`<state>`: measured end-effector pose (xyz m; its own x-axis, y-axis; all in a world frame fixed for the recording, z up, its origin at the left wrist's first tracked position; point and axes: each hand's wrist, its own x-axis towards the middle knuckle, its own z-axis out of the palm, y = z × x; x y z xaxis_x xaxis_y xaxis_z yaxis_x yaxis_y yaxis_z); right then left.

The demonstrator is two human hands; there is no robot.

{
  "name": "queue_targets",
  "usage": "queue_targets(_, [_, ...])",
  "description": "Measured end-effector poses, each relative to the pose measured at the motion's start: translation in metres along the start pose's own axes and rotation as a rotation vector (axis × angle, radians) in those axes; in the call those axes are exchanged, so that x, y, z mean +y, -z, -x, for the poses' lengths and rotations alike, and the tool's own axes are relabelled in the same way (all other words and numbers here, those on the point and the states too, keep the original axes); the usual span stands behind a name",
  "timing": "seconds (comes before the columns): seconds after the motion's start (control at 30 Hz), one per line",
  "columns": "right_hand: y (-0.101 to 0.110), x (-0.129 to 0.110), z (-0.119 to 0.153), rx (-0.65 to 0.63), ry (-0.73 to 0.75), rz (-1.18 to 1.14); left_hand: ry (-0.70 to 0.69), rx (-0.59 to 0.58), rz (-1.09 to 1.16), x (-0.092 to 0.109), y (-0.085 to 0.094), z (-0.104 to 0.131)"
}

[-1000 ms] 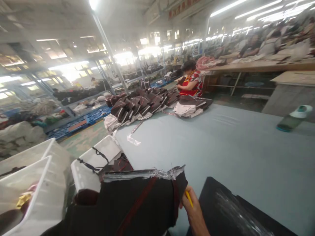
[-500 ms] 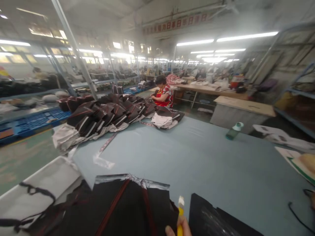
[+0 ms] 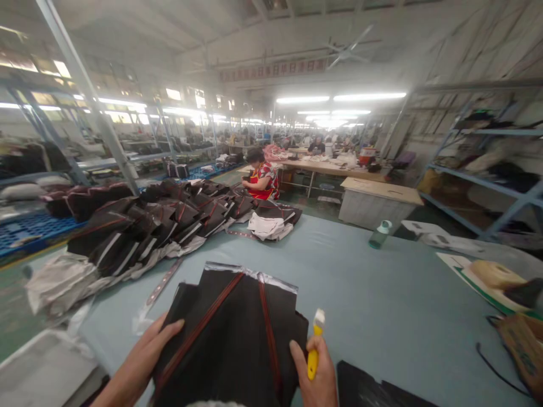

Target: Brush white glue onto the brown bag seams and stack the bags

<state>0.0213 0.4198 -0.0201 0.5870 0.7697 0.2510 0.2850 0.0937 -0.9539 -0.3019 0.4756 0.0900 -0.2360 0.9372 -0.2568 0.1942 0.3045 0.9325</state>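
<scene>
Black panel (image 3: 231, 333) cut off below

left hand (image 3: 156, 339) and right hand (image 3: 317, 373) are both bare, left forearm (image 3: 123, 376) is bare too, at least the bit you can see

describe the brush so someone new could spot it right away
Find the blue-grey table, then the black panel over its near part. At the panel's right side is the right hand, and in it the brush. Its yellow handle and pale bristles set it apart from the dark panel.
</scene>
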Motion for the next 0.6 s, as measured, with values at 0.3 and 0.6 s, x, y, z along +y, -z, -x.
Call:
queue_targets(0.3, [-0.040,-0.030,-0.143,0.069,0.118,-0.050,-0.445,-0.085,-0.528,0.103,-0.065,-0.116])
queue_targets(0.6, [-0.105,-0.036,-0.262,0.103,0.108,0.024,-0.503,-0.008,-0.805,0.189,-0.114,-0.262])
